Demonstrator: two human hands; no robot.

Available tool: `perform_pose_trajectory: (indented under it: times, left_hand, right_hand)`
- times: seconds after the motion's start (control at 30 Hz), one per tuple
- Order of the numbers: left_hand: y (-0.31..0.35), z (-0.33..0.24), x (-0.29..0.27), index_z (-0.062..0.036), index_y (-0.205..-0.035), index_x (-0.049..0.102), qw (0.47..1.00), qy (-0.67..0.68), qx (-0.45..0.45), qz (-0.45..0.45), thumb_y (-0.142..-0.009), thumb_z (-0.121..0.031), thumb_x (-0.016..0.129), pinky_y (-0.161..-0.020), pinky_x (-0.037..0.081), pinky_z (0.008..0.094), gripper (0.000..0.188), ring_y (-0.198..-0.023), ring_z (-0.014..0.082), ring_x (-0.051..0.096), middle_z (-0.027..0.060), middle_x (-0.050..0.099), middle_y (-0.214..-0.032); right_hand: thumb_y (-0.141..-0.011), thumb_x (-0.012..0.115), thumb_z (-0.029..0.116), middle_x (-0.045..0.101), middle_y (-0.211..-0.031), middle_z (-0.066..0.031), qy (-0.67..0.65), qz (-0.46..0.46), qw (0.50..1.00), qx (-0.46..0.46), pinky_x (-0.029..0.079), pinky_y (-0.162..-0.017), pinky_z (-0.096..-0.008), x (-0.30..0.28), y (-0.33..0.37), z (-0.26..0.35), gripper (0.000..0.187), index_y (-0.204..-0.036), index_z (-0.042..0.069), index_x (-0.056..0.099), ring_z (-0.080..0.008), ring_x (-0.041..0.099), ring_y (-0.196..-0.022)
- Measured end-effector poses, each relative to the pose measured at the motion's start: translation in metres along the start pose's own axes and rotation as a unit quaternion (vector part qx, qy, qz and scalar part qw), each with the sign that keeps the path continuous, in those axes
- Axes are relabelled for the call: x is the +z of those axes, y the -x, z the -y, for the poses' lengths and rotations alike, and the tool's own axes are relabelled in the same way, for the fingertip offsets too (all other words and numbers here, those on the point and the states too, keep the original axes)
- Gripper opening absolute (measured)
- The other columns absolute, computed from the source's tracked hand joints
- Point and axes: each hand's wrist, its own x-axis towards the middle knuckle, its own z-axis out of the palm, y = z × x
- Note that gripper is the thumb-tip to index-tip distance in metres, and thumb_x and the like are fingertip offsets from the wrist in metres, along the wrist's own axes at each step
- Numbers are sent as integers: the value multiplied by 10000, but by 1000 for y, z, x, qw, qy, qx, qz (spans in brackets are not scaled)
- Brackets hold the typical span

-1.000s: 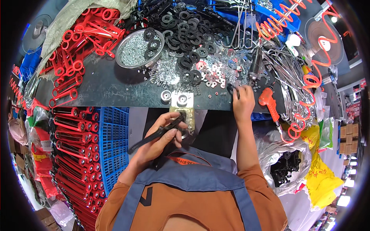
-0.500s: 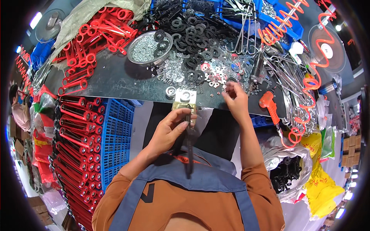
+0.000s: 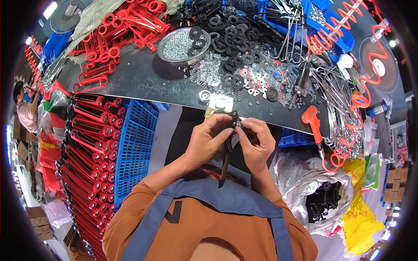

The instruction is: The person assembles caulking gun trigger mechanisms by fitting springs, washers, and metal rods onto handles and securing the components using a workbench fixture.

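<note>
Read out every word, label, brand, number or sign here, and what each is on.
I won't quote text.
Yellow bag: red characters, uncopied.
Shirt: dark letter-like mark, uncopied.
Apron: red patch, too blurred to read.
White hub: any marks too small to read.

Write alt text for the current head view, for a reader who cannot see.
A person's left hand holds a long black part at a workbench while the right hand touches a small shiny piece near its top. On the workbench are red parts, a metal bowl of silvery pieces, black rings and an orange tool.
</note>
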Motion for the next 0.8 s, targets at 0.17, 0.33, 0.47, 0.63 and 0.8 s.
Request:
perform_pose_trajectory:
  times: [0.17, 0.33, 0.47, 0.63, 0.8]
  left_hand:
    - [2, 1, -2, 27, -1118, 567, 998, -53, 30, -18, -870, -47, 656, -849, 500, 274, 274, -984, 132, 621, 109, 661, -1048]
    - [0, 3, -11, 24, -1073, 564, 994, -94, 51, -32, -845, 2, 651, -834, 485, 252, 245, -961, 110, 607, 83, 640, -1011]
    - [-6, 9, -17, 9, -937, 550, 993, -45, 32, -100, -805, 29, 645, -751, 461, 217, 164, -832, 61, 575, 15, 601, -852]
    - [-13, 0, -40, -19, -916, 519, 984, 125, -51, -115, -846, -29, 596, -790, 516, 292, 105, -803, 169, 643, 144, 664, -889]
    - [-20, 1, -57, -12, -920, 507, 976, 173, -58, -121, -837, 11, 568, -777, 530, 310, 105, -810, 190, 649, 162, 657, -892]
  right_hand:
    - [-718, 723, -95, 648, -905, -144, 83, 16, 994, -76, 532, -676, -283, 2, -2, -1, 257, -953, -9, 663, -216, 657, -768]
    - [-704, 717, -105, 647, -912, -152, 132, 47, 979, -145, 529, -681, -308, 9, -3, 2, 275, -962, -24, 668, -264, 654, -773]
    - [-694, 713, -98, 643, -920, -150, 130, 81, 978, -142, 533, -695, -334, 23, -4, 0, 285, -965, -23, 666, -285, 651, -793]
    - [-770, 669, 25, 662, -891, -155, 206, 53, 976, -43, 514, -742, -329, -11, -52, -45, 169, -931, -27, 668, -273, 654, -802]
    - [-796, 641, 154, 685, -831, -180, 354, -30, 930, 99, 503, -723, -379, -67, -168, -167, 180, -896, 22, 710, -305, 675, -797]
